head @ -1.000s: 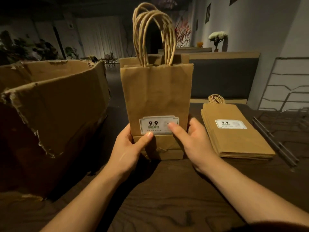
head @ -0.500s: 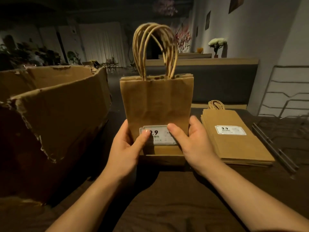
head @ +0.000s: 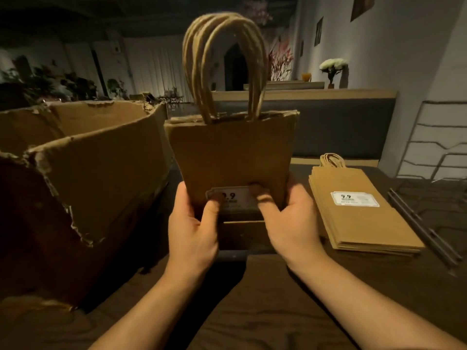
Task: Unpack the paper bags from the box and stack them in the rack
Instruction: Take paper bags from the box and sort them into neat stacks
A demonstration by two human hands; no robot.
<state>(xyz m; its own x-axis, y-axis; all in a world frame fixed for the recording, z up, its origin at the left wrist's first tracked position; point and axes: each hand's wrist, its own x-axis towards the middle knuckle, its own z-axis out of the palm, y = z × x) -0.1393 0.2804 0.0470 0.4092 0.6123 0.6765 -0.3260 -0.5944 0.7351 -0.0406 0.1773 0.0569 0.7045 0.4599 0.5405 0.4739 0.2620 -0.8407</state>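
Head view: a dim room, a dark wood-grain table (head: pixel 265 311) in front of the person.
Cardboard box (head: pixel 83 178): far left on the table, open at the top, its flaps torn and ragged along the edges.
Left hand (head: pixel 193 231): grips the lower left edge of the held bundle, thumb pressed on the front over the left end of the white label, the other fingers curled behind out of sight.
Bundle of paper bags (head: pixel 232 157): brown, flat-folded, several together, held upright between both hands just right of the box; twisted paper handles (head: pixel 225 64) rise in a bunch from the top; a white label (head: pixel 233 199) marked "9.9" sits low on the front; the folded bottom hangs close above the table.
Right hand (head: pixel 290 223): grips the lower right edge of the bundle, thumb across the right end of the label, fingers wrapped behind.
Stack of paper bags (head: pixel 361 210): lying flat on the table right of the hands, label up, handles pointing away.
Wire rack (head: pixel 434 152): far right, beside the flat stack, its thin metal rods partly cut off by the frame edge.
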